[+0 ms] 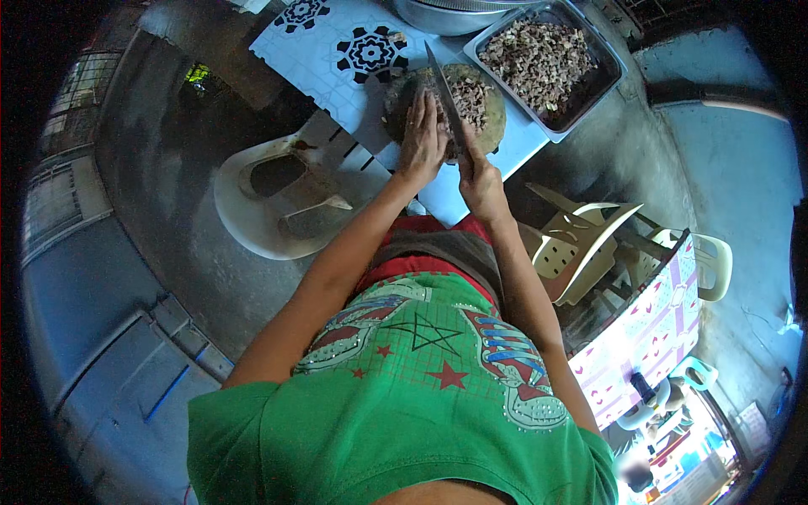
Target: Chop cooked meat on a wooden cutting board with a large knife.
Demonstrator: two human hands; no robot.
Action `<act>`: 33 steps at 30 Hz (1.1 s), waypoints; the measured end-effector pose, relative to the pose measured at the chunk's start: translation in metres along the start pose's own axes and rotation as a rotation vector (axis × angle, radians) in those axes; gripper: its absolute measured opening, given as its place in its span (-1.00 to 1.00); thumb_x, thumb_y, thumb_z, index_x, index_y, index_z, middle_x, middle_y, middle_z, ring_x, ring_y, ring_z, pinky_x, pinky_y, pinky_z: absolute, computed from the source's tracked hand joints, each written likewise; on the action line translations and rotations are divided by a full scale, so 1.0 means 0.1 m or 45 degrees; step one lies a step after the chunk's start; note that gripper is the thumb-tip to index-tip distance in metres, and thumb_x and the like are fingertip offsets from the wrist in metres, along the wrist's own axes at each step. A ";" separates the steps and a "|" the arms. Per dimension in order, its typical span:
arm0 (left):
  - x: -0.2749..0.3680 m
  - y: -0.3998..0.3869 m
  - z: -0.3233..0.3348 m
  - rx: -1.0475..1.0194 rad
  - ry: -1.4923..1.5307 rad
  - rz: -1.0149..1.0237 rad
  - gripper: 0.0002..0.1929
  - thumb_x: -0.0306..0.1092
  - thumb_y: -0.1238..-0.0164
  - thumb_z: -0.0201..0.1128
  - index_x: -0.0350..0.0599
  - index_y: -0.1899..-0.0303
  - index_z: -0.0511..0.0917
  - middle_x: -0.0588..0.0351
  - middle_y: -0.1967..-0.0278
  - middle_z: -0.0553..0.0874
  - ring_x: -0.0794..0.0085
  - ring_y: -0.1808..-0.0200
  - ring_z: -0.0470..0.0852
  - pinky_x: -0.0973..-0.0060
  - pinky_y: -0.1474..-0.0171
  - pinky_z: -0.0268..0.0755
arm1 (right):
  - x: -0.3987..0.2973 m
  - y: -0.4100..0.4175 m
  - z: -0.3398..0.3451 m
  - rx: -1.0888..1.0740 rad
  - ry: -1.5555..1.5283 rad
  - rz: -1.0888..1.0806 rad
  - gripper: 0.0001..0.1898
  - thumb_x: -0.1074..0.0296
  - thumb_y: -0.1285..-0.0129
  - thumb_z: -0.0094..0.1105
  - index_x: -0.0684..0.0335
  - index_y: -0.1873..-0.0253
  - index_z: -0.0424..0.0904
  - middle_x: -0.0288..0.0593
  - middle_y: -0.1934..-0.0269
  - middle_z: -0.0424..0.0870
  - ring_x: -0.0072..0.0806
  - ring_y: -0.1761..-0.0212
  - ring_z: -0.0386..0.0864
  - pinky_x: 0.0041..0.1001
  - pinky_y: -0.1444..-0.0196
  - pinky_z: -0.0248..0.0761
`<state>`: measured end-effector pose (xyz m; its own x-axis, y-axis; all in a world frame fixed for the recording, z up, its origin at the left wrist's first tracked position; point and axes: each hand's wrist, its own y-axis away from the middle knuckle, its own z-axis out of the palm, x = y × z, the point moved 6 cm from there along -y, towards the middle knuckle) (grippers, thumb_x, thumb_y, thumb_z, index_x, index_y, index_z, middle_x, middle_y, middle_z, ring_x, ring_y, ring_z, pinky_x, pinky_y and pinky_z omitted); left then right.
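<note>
A round chopping board point(497, 121) rests on the table with the patterned cover point(315, 66). Chopped food point(473, 101), brownish and perhaps meat, is heaped on the board's right half. My right hand point(483, 188) grips a long kitchen knife point(444, 87) by its handle. Its blade slants over the middle of the board, pointing away from me. Just left of the blade, my left hand point(421, 144) lies over the board with its fingers stretched forward and close together. Whatever is under those fingers is hidden.
A metal tray point(557, 135) of chopped food point(533, 60) stands right of the board, beside a metal basin point(442, 22). A white plastic chair point(243, 214) is at left, a cream chair point(587, 252) at right. Behind it stands a pink-patterned table point(656, 328).
</note>
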<state>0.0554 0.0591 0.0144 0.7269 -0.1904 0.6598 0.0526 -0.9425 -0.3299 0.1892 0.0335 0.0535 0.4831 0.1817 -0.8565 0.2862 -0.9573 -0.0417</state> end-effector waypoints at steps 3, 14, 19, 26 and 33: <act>-0.03 -0.01 0.01 -0.052 -0.196 -0.043 -0.38 -0.32 -0.47 0.03 -0.51 -0.41 0.07 -0.38 -0.44 0.15 -0.19 -0.46 0.18 0.08 -0.50 0.02 | 0.05 0.01 0.11 -0.102 0.014 0.145 -0.40 0.56 -0.40 0.03 0.14 -0.51 0.20 0.30 -0.12 0.59 -0.01 -0.16 0.61 -0.26 -0.05 0.53; -0.19 0.07 0.21 -0.009 -0.576 0.023 -0.41 -0.39 -0.36 0.03 -0.48 -0.37 0.20 -0.30 -0.39 0.27 -0.12 -0.44 0.24 0.10 -0.48 0.10 | 0.09 0.11 0.17 -0.129 0.135 0.135 -0.37 0.56 -0.36 0.04 0.05 -0.50 0.21 0.46 0.22 0.62 0.26 0.21 0.65 -0.07 0.24 0.51; -0.03 0.04 0.17 -0.024 -0.415 -0.025 -0.45 -0.39 -0.33 0.04 -0.49 -0.32 0.27 -0.28 -0.38 0.27 -0.16 -0.42 0.26 0.10 -0.47 0.13 | 0.14 -0.08 0.14 0.005 0.171 -0.080 -0.33 0.46 -0.35 0.05 -0.08 -0.53 0.13 0.32 0.45 0.63 0.21 0.40 0.64 0.00 0.36 0.45; -0.15 0.08 0.23 -0.003 -0.695 0.000 -0.45 -0.39 -0.35 0.04 -0.47 -0.32 0.28 -0.25 -0.39 0.27 -0.09 -0.43 0.27 0.11 -0.47 0.15 | 0.08 -0.02 0.24 -0.181 0.284 0.177 -0.33 0.53 -0.33 0.04 -0.03 -0.53 0.15 0.36 0.44 0.62 0.26 0.39 0.61 -0.01 0.34 0.46; -0.11 0.04 0.19 -0.043 -0.700 -0.007 -0.42 -0.34 -0.34 0.06 -0.47 -0.34 0.26 -0.27 -0.39 0.28 -0.06 -0.44 0.27 0.10 -0.48 0.13 | 0.19 0.16 0.23 -0.249 0.487 0.128 -0.26 0.43 -0.36 0.01 -0.10 -0.58 -0.05 0.22 0.48 0.64 0.13 0.46 0.66 -0.01 0.40 0.48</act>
<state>0.0611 0.0628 -0.0068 0.9778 -0.0226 0.2082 0.0418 -0.9530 -0.3001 0.1843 0.0165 0.0250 0.7776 0.1956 -0.5975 0.3558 -0.9204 0.1618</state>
